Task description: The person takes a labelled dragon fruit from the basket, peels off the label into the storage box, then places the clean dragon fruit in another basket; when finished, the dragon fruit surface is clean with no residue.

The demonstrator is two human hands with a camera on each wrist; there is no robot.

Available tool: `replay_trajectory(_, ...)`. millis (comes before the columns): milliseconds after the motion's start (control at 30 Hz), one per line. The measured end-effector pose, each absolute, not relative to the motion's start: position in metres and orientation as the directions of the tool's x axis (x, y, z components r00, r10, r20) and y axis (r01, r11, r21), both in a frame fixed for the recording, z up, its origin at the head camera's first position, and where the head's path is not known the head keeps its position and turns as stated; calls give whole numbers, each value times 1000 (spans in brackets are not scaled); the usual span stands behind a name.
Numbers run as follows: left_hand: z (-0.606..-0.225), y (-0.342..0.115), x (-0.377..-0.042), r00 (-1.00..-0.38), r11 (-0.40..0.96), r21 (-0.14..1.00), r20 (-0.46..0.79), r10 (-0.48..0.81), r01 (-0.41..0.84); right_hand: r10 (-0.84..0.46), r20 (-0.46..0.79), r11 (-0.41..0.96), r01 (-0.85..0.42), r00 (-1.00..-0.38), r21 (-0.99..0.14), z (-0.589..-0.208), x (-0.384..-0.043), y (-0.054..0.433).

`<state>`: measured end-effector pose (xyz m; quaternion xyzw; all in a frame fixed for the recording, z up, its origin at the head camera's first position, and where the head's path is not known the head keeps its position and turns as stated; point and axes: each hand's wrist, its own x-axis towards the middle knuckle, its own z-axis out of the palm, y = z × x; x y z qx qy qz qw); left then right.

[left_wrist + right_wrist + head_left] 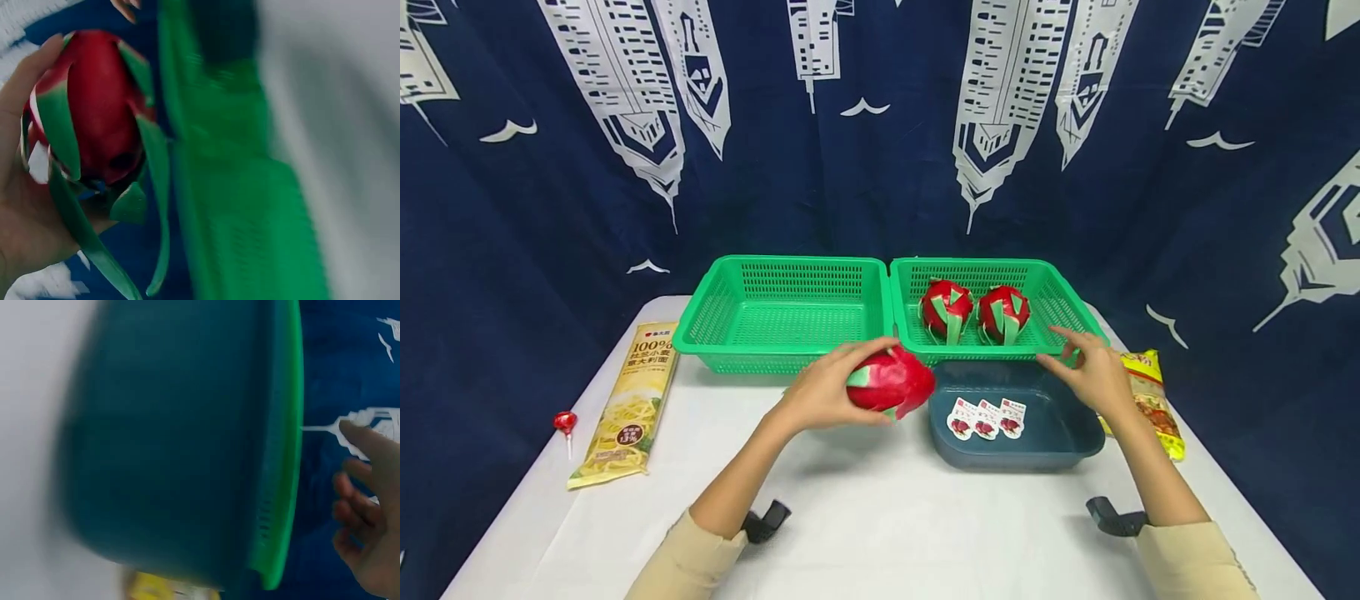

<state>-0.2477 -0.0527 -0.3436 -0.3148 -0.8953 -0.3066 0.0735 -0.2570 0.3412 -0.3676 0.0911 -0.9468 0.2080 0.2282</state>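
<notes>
My left hand (829, 390) grips a red dragon fruit with green scales (895, 382), held above the table in front of the left green basket (782, 362). The left wrist view shows the same dragon fruit (103, 106), its long green scales hanging past the palm. Over the right end of a dark blue bin (1018, 457), my right hand (1093, 371) hovers with fingers loosely bent and holding nothing. Two more dragon fruits (947, 308) stand side by side in the right green basket (1052, 279). Several fruit-printed cards (985, 419) lie in the bin.
A yellow pasta packet (628, 404) and a red lollipop (564, 422) lie at the left of the white table (850, 533). A yellow snack bag (1152, 400) lies at the right, partly behind the right forearm. A dark blue printed curtain (865, 183) hangs behind the baskets.
</notes>
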Motion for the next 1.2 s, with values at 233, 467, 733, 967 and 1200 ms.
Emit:
replay_trajectory(233,-296,51,-318,-742,553,496,438,507,670,-6,229,932,-88,-973,-352,-352,-292,370)
replay_trajectory(467,-338,107,-375,-789,638,464,347,508,615,-43,81,938,-68,-996,-340,-378,-311,370)
replay_trajectory(733,-377,113,-386,-836,675,514,181,518,530,-26,90,935,-56,-996,-350,-389,-304,354)
replay_trajectory(967,-377,105,-396,-819,654,526,164,550,544,-12,112,927,-53,-994,-371,-384,-305,350)
replay_trajectory(1200,-375,97,-399,-803,646,533,114,585,546,-7,128,926,-55,-992,-373,-385,-311,347)
